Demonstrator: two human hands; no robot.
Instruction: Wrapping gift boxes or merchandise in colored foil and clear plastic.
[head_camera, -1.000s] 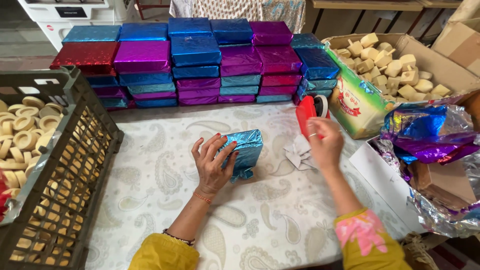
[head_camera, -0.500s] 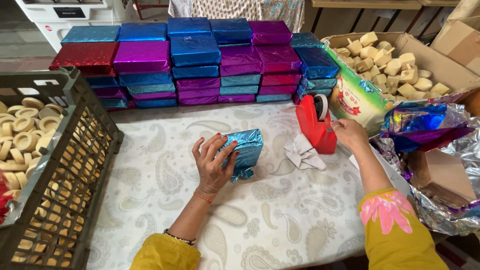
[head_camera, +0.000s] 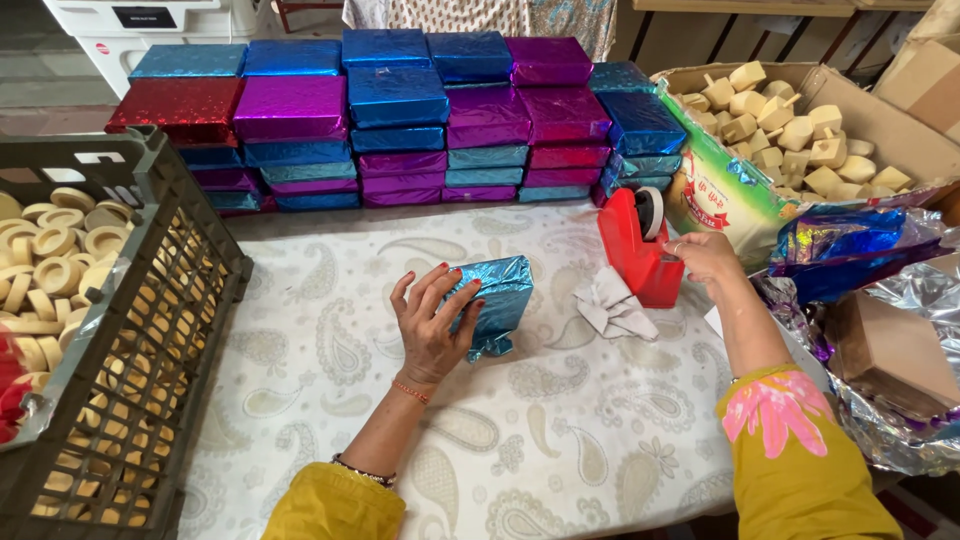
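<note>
Left hand: you are pressing your left hand (head_camera: 432, 325) onto the parcel (head_camera: 497, 300), fingers (head_camera: 462, 315) spread and curled over its near-left face — holding it down on the tabletop (head_camera: 330, 330), not lifting it.

Parcel: a small box in crinkled blue foil, lying mid-tabletop, tilted, its long axis running from near you up and slightly right. A loose foil end is sticking out at its lower edge.

Right hand: you are resting your right hand (head_camera: 706, 256) on the dispenser (head_camera: 637, 245), fingers narrow and pinched near the tape roll; whether they are gripping a strip of tape, I cannot tell.

Dispenser: red, standing upright right of the parcel, with a crumpled white cloth (head_camera: 612, 306) lying between them, just beside the dispenser's base.

Key relation: the parcel is lying to the left of your right hand and a little nearer you, apart from it — the left hand is the one on it, the right is well clear at the dispenser.

Around: stacked foil boxes (head_camera: 400, 120) in blue, purple and red are lining the far edge; a dark crate (head_camera: 150, 330) of pale rings is sitting at your left; a carton (head_camera: 880, 120) of wooden tops and loose foil sheets (head_camera: 850, 250) are lying at your right.
</note>
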